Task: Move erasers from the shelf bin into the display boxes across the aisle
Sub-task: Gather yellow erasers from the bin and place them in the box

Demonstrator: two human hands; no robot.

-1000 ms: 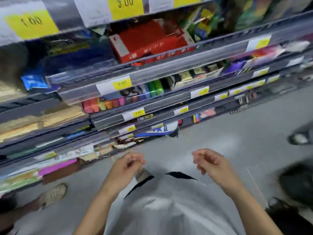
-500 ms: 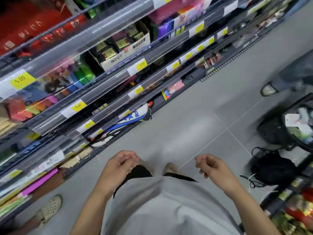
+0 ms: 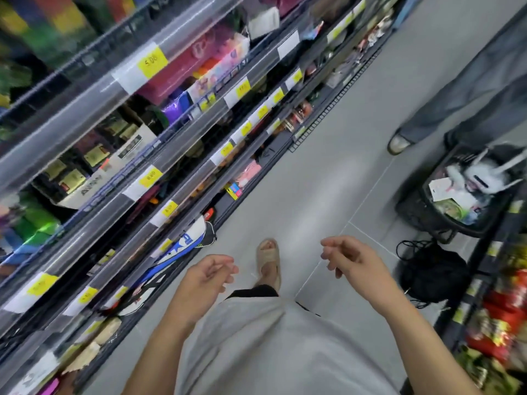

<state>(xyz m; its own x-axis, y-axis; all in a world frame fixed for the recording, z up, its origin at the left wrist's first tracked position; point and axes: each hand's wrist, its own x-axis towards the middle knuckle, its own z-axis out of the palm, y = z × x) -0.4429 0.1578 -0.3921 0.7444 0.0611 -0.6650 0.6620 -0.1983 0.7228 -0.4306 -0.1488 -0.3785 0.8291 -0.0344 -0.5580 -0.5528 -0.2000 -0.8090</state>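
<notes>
Head view has swung rightward since a second ago: the stocked shelves (image 3: 148, 143) that filled most of the frame then now slant down the left side, while the aisle floor (image 3: 328, 172) and the racks on the far side have come into sight at the right. That reads as the person turning away from the shelving toward the other side of the aisle, most likely the crossing leg of the transfer.

Left to right: shelf tiers with yellow price tags (image 3: 151, 64), roughly a dozen tags readable as separate labels, the rest too blurred to count. No eraser bin can be picked out among the smeared goods, and no erasers show anywhere.

Next comes the left hand (image 3: 204, 276), fingers loosely curled toward the thumb; whether a small eraser sits inside them cannot be told. One sandalled foot (image 3: 268, 262) steps forward between the two hands. The right hand (image 3: 346, 259) is likewise loosely curled, with nothing visible in it. Both hands have stayed at waist height, apart, throughout the turn.

Further right lie one black bag (image 3: 433, 273) on the floor, one dark basket (image 3: 422, 212) of goods, and one other person's shoe (image 3: 397, 143). The display boxes cannot be identified.
</notes>
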